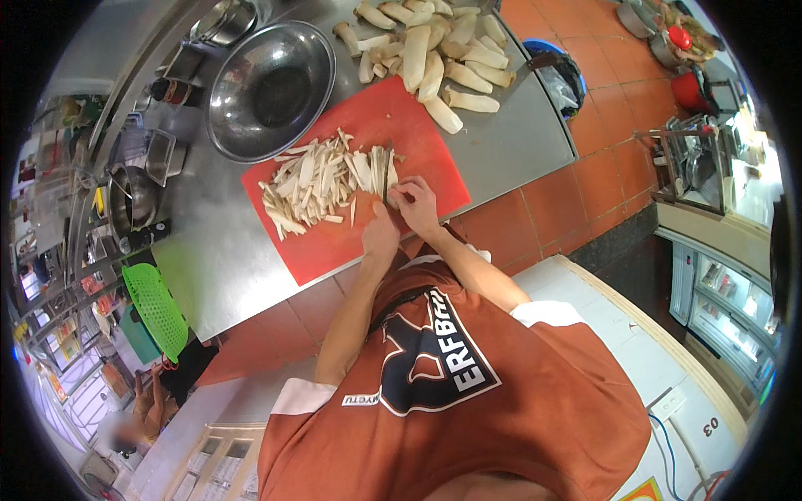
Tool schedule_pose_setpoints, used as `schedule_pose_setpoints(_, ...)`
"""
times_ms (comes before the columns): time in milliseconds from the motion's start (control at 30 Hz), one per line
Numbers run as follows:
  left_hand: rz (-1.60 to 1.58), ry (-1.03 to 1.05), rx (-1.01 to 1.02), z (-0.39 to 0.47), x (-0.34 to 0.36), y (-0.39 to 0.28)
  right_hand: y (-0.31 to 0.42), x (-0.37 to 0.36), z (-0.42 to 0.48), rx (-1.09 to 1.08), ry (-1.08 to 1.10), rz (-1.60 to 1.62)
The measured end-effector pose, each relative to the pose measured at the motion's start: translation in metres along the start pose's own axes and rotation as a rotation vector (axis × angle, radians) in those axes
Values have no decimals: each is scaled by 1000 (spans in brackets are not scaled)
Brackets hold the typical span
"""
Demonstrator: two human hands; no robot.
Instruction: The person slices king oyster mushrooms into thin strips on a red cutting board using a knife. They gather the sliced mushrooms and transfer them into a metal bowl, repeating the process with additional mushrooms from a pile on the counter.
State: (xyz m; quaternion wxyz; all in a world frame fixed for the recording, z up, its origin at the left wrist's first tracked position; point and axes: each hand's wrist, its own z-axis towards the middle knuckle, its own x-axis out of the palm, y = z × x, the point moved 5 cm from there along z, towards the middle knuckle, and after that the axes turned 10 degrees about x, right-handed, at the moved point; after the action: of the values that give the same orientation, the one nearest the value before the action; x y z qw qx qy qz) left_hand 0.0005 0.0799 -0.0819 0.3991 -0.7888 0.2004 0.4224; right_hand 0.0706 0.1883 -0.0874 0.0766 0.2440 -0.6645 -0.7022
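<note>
My left hand [380, 235] is closed around the handle of a kitchen knife [385, 172]. Its narrow dark blade points away from me, among mushroom slices on a red cutting board [432, 163]. Just right of the blade, my right hand [413, 199] has its fingertips bent over a piece of king oyster mushroom [393, 191] and pinches it against the board. A heap of pale mushroom strips [316, 178] spreads over the board's left half. Whole and halved king oyster mushrooms [432, 56] are piled beyond the board's far right corner, some touching its edge.
A wide stainless steel bowl [270, 91] stands behind the board on the metal table [232, 282]. A dark bottle [175, 92] is left of it. A green plastic basket [155, 310] sits at the left. Beyond the table's right end is a lined bin [557, 81]. Another person [150, 401] is at lower left.
</note>
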Motion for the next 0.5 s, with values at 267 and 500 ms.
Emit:
schedule_pose_setpoints(267,17,-78,28,-21,-37,-26,-6,2,2,36,-2,9)
schedule_pose_setpoints(500,-5,-11,25,-15,-11,-13,-6,-1,1,4,33,18)
